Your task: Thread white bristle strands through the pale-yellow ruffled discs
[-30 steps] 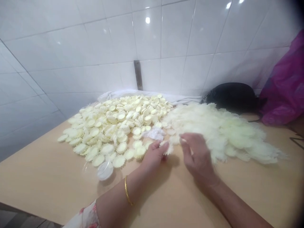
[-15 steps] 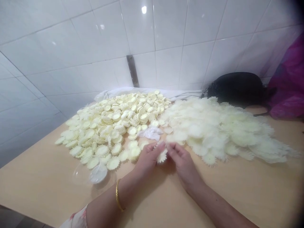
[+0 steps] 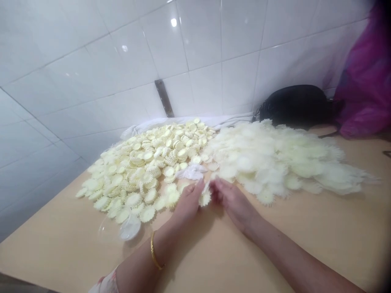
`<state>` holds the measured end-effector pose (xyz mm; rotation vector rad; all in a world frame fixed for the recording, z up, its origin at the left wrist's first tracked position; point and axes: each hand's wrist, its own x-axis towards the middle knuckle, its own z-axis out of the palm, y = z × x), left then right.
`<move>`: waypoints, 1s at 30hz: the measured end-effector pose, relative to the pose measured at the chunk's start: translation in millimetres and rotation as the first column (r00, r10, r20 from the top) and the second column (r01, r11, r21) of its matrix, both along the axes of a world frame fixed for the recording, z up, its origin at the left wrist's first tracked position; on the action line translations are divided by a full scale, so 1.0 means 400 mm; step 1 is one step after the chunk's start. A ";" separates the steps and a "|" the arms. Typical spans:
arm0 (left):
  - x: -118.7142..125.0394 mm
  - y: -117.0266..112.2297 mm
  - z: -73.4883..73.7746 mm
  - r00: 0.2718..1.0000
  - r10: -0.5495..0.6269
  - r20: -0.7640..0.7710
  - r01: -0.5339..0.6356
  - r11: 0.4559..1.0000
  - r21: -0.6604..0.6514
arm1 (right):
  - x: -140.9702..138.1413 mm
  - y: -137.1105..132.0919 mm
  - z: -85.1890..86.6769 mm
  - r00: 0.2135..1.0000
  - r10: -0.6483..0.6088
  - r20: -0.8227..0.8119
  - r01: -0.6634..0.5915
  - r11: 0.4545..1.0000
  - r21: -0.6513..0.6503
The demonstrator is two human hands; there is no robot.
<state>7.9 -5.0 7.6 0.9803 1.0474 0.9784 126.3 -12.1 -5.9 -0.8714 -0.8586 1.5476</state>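
Black bag [image 3: 293, 105] beside magenta bag [image 3: 365, 81].

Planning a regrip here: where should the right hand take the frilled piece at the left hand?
Probably pinch the frilled piece by its exposed, notched lower-right edge, coming from the right: the left hand covers its left side, while that edge faces the right hand. It looks thin, so pinch lightly.

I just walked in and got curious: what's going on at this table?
A person is working with bare hands. The left hand holds a small, pale, jagged-edged flower shape; the right hand is close beside it, though whether it touches the piece is unclear. On the table, a heap of cream fluted discs lies to the left and a heap of whiter, flatter flower shapes to the right.
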 end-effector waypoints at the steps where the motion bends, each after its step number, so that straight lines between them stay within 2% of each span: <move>1: 0.001 -0.001 0.000 1.000 0.011 0.000 -0.011 0.999 0.035 | 0.002 0.001 -0.001 1.000 -0.009 -0.012 0.008 1.000 -0.005; 5: -0.008 0.008 -0.009 0.998 -0.018 -0.067 0.027 0.990 0.141 | 0.004 0.003 -0.007 0.999 -0.052 -0.017 0.052 0.999 -0.010; 7: -0.017 0.018 -0.018 0.993 -0.038 -0.112 0.054 0.988 0.143 | 0.003 0.002 -0.010 0.998 -0.051 0.030 0.051 0.999 0.011; 13: -0.026 0.022 -0.030 0.992 0.003 -0.127 0.014 0.990 0.137 | -0.004 0.002 -0.013 0.983 -0.062 0.170 0.046 0.994 0.096; 17: -0.017 0.012 -0.025 0.998 -0.066 0.010 0.066 0.997 0.048 | -0.008 -0.001 -0.003 0.995 0.020 0.101 -0.027 0.997 0.070; 21: -0.004 0.005 -0.011 0.966 0.027 0.257 0.012 0.989 -0.150 | -0.008 -0.006 0.016 0.996 0.036 0.082 -0.039 0.999 0.029; 23: 0.003 0.001 -0.001 0.947 0.027 0.321 0.043 0.977 -0.211 | -0.007 -0.004 0.018 0.987 -0.021 0.158 0.015 0.999 0.039; 26: 0.009 -0.006 0.006 0.924 -0.008 0.383 0.102 0.969 -0.226 | -0.004 0.003 0.005 0.950 -0.178 0.256 0.161 0.983 0.087; 28: 0.010 -0.008 0.002 0.918 0.004 0.396 0.095 0.969 -0.229 | -0.002 0.006 -0.007 0.929 -0.257 0.268 0.231 0.965 0.123; 30: 0.008 -0.006 -0.006 0.929 0.032 0.369 0.067 0.965 -0.253 | -0.001 0.006 -0.013 0.923 -0.267 0.279 0.237 0.962 0.137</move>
